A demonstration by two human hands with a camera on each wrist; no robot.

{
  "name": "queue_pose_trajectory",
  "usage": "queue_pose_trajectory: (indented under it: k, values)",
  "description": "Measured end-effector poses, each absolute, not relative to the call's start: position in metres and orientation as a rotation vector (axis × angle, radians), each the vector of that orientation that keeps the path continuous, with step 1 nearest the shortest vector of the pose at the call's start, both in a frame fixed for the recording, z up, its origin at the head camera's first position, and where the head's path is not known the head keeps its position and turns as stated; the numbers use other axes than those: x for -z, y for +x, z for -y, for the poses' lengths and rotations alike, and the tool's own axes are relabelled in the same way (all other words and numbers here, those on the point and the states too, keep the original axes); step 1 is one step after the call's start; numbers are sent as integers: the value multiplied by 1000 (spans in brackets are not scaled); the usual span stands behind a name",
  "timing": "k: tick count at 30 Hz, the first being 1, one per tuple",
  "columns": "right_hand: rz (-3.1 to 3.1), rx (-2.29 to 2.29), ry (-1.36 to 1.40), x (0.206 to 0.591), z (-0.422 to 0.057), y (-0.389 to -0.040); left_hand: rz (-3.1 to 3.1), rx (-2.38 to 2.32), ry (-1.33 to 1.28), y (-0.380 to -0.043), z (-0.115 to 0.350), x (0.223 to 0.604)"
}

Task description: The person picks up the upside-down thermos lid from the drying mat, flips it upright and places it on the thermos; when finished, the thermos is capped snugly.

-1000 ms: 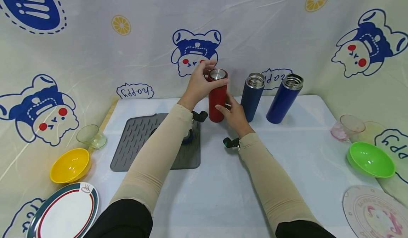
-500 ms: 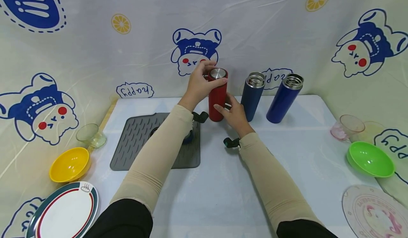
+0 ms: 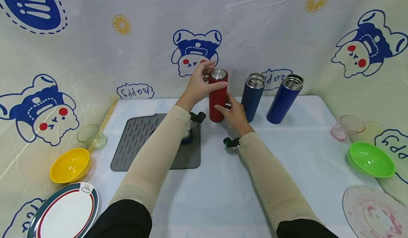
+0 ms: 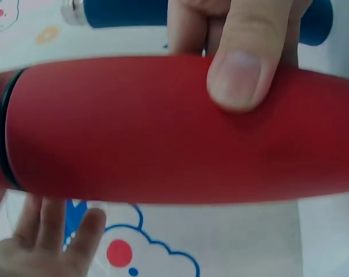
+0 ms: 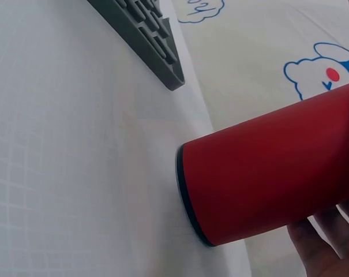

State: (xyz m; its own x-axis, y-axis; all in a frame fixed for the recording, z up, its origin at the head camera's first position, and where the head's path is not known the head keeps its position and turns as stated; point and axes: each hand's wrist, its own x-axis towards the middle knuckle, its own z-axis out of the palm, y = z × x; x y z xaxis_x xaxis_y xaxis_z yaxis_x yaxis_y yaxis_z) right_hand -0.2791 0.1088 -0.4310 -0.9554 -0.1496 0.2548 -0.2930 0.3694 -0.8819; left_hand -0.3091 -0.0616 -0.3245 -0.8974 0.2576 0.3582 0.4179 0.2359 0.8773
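A red vacuum flask (image 3: 217, 105) with a silver-topped lid (image 3: 218, 74) stands upright near the back of the table. My right hand (image 3: 235, 115) grips its body from the right, the thumb pressing its side in the left wrist view. At the lid is my left hand (image 3: 199, 85), thumb stretched along the front and the other fingers loosely spread behind. To the right stand a slate-blue flask (image 3: 251, 100) and a bright blue flask (image 3: 283, 101), both without lids. A dark round piece (image 3: 187, 137) on the grey mat (image 3: 134, 139) is partly hidden by my left forearm.
On the left are a greenish glass (image 3: 92, 137), a yellow bowl (image 3: 70, 165) and a white plate (image 3: 67, 213) with a green rim. A pink glass (image 3: 347, 128), a green bowl (image 3: 370, 159) and a pink-patterned plate (image 3: 374, 209) lie on the right. A printed curtain (image 3: 143, 54) hangs behind.
My left hand's fingers have loosened slightly from the lid, and more of the lid's side shows. The flask and my right hand stay in about the same place.
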Motion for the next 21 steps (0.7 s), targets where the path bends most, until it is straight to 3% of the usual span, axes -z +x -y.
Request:
queue_pose_trajectory:
  k: [15,21]
  values:
    - [2513,-1678,418,432,-113,-278,2400,1690,-718,-311,67,325]
    - [2490,-1675,425,435,-112,-280,2313,1604,-593,-308,56,326]
